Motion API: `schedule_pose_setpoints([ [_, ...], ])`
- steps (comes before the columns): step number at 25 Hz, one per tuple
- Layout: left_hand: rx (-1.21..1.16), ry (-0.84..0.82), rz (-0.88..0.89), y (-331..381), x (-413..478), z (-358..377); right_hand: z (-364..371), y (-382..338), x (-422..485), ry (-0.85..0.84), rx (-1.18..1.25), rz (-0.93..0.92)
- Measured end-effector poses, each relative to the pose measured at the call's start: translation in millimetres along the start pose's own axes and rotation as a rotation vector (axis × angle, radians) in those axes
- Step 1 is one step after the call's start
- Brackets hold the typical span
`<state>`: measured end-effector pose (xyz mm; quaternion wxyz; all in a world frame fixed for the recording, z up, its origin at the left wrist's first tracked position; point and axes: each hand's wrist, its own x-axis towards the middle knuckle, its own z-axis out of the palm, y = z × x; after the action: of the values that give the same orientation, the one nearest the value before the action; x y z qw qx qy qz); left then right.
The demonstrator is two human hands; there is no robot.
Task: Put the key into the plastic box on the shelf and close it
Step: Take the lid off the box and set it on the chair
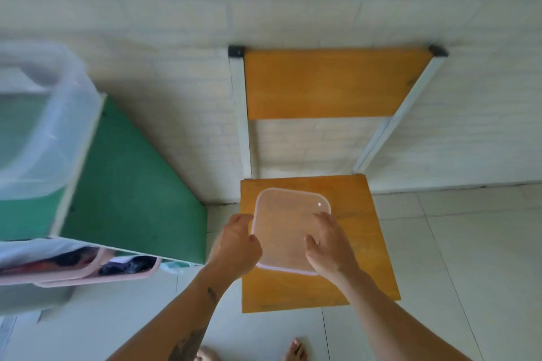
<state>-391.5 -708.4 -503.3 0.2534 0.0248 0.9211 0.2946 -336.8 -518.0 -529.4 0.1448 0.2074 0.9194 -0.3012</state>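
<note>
A wooden chair (337, 82) stands against the pale wall (176, 9) — a green cabinet (126, 190) to its left.

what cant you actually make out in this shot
- Key: not visible in the head view; the cloudy lid and both hands hide whatever is in the plastic box.
- Lid seal: the left hand and right hand cover the near corners, so whether it has snapped shut is unclear.
- Big clear bin at left: blurred and cut off by the frame edge.
- Pink baskets: contents dark and smeared, not identifiable.
</note>
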Motion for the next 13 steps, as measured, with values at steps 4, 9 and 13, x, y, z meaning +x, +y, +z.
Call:
schedule_pose_setpoints([
  [4,-0.094,0.109,-0.015,21,-54,-77,-59,-59,-42,-0.041,0.054,-0.123],
  [9,-0.22,0.298,0.032,26,-113,-164,-107,-144,-74,-0.031,0.104,-0.288],
  [13,-0.25,0.463,0.062,4,-145,-216,-113,-210,-86,-0.035,0.155,-0.402],
])
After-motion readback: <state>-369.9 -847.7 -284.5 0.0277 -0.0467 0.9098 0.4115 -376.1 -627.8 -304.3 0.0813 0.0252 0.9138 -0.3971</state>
